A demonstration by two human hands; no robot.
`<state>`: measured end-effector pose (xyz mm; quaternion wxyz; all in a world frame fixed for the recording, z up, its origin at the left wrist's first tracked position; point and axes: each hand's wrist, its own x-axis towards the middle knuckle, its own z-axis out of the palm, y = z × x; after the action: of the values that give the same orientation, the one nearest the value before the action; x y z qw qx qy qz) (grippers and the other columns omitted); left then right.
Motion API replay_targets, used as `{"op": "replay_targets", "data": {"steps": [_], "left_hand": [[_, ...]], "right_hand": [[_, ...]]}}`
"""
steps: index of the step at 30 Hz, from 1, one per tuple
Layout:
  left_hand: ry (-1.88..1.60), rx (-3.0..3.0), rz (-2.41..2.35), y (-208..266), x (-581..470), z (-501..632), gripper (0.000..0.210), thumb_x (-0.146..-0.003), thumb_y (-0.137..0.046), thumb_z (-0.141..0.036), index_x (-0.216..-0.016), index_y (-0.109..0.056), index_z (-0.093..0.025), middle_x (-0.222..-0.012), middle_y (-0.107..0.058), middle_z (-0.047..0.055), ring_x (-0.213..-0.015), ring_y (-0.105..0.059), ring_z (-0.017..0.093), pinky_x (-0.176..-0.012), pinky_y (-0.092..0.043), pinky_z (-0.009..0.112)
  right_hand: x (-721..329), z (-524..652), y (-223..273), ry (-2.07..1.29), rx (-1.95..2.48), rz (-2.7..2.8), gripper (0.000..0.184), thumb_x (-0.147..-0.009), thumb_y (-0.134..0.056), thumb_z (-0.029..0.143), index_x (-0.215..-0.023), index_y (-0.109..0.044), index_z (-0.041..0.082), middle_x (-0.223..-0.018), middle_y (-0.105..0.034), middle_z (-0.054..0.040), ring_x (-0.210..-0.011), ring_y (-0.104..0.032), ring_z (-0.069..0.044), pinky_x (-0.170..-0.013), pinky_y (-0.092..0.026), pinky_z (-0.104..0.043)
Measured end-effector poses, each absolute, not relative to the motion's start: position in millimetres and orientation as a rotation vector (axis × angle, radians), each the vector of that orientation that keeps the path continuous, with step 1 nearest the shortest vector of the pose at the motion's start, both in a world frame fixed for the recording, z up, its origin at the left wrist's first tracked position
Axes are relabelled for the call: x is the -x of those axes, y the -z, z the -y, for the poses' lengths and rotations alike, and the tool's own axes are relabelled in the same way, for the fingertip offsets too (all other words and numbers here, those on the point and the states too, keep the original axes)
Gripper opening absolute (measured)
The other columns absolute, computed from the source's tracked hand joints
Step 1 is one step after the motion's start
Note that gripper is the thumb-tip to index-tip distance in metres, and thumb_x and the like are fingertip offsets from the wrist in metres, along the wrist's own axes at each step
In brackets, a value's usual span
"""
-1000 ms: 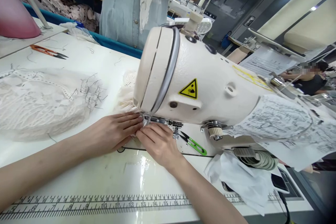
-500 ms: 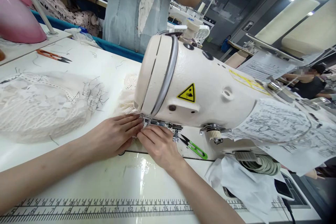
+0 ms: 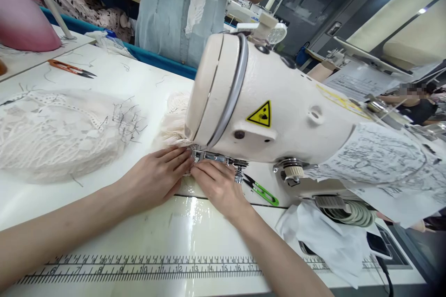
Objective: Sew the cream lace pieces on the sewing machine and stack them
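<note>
Below the head of a white sewing machine [image 3: 223, 93], a piece of cream lace fabric [image 3: 174, 123] runs under the presser foot area. My left hand [image 3: 162, 174] is closed on its near edge, fingers pressed together just left of the needle area. Close beside it, my right hand [image 3: 218, 183] has bent fingers closed on the same fabric, in front of the metal foot parts. The machine head and my fingers hide most of the seam and the needle.
Gathered lace fabric [image 3: 62, 139] with loose dark threads lies left. Orange thread snips [image 3: 69, 68] lie behind it, green snips [image 3: 261, 190] right of my right hand. A printed ruler [image 3: 160, 269] edges the table. White cloth [image 3: 324, 236] lies right. A person in denim [image 3: 167, 18] stands opposite.
The view has shifted slightly, so the machine appears further right and higher. Both hands remain on the fabric by the foot, and more of the cream lace shows behind the left hand.
</note>
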<state>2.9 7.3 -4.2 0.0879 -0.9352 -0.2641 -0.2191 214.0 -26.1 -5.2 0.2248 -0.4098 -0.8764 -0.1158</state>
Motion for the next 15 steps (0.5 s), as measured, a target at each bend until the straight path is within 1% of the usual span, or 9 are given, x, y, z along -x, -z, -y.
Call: {"op": "replay_targets", "data": {"steps": [7,10,13,15], "left_hand": [[0.640,2.767,0.774,2.0,-2.8,-7.0,0.042,-0.097,-0.038,-0.020,-0.121,-0.070,-0.007,-0.125,-0.070,0.017,-0.116,-0.068,0.032,-0.101,-0.057,0.048],[0.650,2.791,0.791,3.7,-1.4,-7.0,0.041,-0.096,-0.040,-0.021,-0.124,-0.068,-0.009,-0.127,-0.069,0.016,-0.118,-0.066,0.031,-0.103,-0.055,0.048],[0.653,2.834,0.808,6.0,0.7,-7.0,0.041,-0.096,-0.043,-0.021,-0.128,-0.066,-0.013,-0.128,-0.069,0.014,-0.122,-0.064,0.030,-0.105,-0.054,0.047],[0.643,2.851,0.808,6.7,1.7,-7.0,0.041,-0.096,-0.043,-0.020,-0.131,-0.065,-0.014,-0.129,-0.068,0.014,-0.124,-0.063,0.030,-0.106,-0.054,0.047]], "right_hand": [[-219.6,23.5,8.1,0.209,1.111,2.354,0.024,-0.095,-0.054,0.003,-0.101,-0.070,0.020,-0.108,-0.077,-0.0004,-0.097,-0.070,-0.011,-0.089,-0.054,-0.024],[-222.2,22.7,10.8,0.153,1.137,2.320,0.023,-0.095,-0.056,0.004,-0.103,-0.070,0.020,-0.112,-0.076,-0.0009,-0.093,-0.072,-0.011,-0.087,-0.055,-0.023],[-223.8,21.6,10.1,0.120,1.180,2.324,0.021,-0.095,-0.059,0.009,-0.107,-0.071,0.021,-0.111,-0.076,-0.0015,-0.088,-0.073,-0.011,-0.084,-0.056,-0.023],[-224.5,20.6,8.1,0.117,1.195,2.323,0.017,-0.096,-0.060,0.013,-0.105,-0.071,0.022,-0.107,-0.077,-0.0018,-0.086,-0.073,-0.012,-0.082,-0.057,-0.023]]}}
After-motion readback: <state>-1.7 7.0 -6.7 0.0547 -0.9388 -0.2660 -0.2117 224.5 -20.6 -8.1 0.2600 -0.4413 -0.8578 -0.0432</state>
